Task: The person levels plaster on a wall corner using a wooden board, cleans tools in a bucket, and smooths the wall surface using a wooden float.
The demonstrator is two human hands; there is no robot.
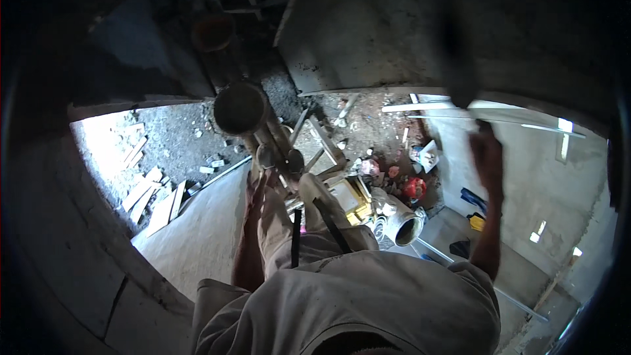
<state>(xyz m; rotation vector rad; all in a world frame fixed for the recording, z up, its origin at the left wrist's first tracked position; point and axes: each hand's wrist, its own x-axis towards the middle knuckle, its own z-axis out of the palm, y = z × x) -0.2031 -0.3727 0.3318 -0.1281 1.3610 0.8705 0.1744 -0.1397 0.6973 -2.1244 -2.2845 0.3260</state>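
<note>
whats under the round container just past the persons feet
Brown lengths like beams emerge from under the near edge of the round container toward the feet; what lies directly beneath its base is covered.

Open air lies left of the right hand [488, 158]; the wall [374, 33] blocks ahead.

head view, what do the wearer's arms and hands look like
The left hand and right hand show no gloves, though the right is blurred. Both forearms are bare below the loose, short sleeves of a dull beige-grey shirt.
</note>
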